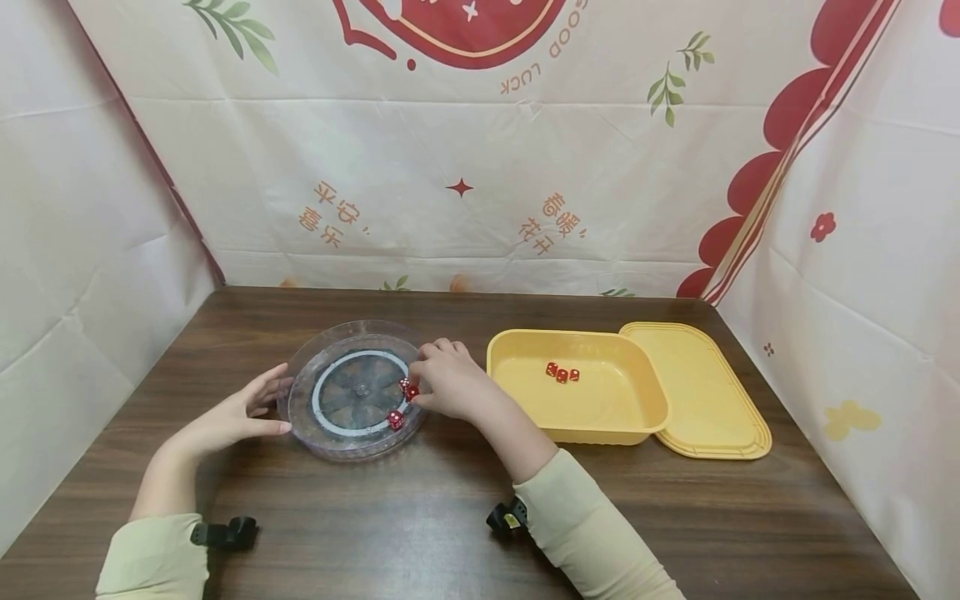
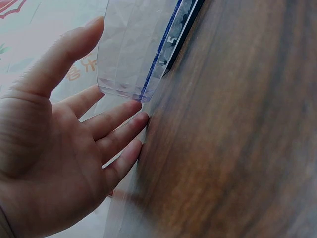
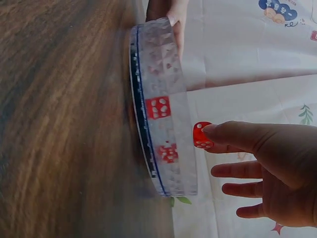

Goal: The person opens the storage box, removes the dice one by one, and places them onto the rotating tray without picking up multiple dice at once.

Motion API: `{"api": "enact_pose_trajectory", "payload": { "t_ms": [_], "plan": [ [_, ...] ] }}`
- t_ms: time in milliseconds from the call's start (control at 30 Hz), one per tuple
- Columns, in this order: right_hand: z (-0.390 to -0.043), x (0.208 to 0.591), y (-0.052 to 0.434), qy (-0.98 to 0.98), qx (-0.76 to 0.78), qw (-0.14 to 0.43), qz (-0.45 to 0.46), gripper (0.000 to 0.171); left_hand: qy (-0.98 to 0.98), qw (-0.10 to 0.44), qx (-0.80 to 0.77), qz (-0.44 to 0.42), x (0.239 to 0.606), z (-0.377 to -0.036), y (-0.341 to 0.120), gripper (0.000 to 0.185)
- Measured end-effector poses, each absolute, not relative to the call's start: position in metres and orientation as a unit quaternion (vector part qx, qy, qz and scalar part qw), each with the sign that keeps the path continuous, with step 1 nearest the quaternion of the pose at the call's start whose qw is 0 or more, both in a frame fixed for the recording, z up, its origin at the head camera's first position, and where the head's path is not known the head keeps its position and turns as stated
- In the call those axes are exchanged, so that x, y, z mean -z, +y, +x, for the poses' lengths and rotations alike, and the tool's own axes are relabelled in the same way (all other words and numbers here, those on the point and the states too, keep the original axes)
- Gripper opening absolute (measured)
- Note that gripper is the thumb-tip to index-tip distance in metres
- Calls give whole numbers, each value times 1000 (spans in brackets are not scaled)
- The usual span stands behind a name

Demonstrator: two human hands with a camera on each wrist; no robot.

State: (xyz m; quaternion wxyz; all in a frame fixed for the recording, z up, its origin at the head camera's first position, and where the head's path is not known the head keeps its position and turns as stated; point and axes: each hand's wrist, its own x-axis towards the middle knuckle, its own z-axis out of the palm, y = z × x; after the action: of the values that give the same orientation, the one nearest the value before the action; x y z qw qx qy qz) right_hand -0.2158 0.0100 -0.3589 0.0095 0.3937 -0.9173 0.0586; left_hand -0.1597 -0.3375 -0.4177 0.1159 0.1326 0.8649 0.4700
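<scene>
My right hand [image 1: 452, 381] pinches a red die [image 3: 202, 136] with white pips between thumb and forefinger, just above the rim of a clear round tray [image 1: 362, 447]. The other fingers of that hand are spread in the right wrist view. Through the tray's faceted wall, two red dice [image 3: 158, 107] show inside; one lies near the front right [image 1: 396, 419] in the head view. At the tray's left side is my left hand [image 1: 234, 417], fingers extended and thumb apart, fingertips right at the wall [image 2: 121, 91].
Right of the tray stands a yellow rectangular box [image 1: 600, 417] with three red dice [image 1: 562, 376] in it. Its yellow lid [image 1: 708, 400] lies flat on the wooden table [image 1: 360, 525], partly under the box. A printed cloth [image 1: 450, 142] hangs behind the table.
</scene>
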Motion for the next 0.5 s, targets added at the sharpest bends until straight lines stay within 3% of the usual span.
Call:
{"api": "enact_pose_trajectory", "payload": {
  "t_ms": [500],
  "plan": [
    [-217, 366, 6, -915, -60, 10, 399, 20, 863, 118, -473, 132, 418, -160, -338, 94]
  ]
}}
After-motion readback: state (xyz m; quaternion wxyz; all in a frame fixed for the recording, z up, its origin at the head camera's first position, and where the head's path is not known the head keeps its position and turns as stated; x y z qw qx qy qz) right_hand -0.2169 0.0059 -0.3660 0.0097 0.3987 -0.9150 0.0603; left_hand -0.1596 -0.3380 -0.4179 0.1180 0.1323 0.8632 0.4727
